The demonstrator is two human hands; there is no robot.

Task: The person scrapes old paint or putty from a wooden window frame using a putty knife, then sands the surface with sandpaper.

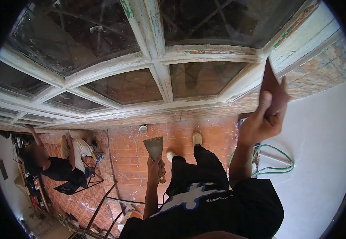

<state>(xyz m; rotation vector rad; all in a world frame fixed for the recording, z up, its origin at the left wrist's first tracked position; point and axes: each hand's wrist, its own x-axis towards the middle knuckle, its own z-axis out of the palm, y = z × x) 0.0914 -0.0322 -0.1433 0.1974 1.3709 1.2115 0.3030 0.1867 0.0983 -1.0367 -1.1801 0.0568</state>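
My left hand (155,169) is closed round the handle of a putty knife (153,147), whose wide blade points up toward the window. Raised at the right, my right hand (262,123) grips a folded reddish-brown sheet (271,89), which looks like sandpaper. The sheet's upper tip is at the lower right corner of a pane, close to the white window frame (236,88); whether it touches cannot be told. Paint on the frame is worn, with green and orange patches. Dusty glass panes fill the frame.
A co-worker (57,163) sits on a folding chair at the left, one arm raised to the frame. A small white cup (143,129) stands on the tiled floor (125,159). Green hose (274,172) lies coiled beside the white wall (320,159). Metal bars and a bucket are behind my left arm.
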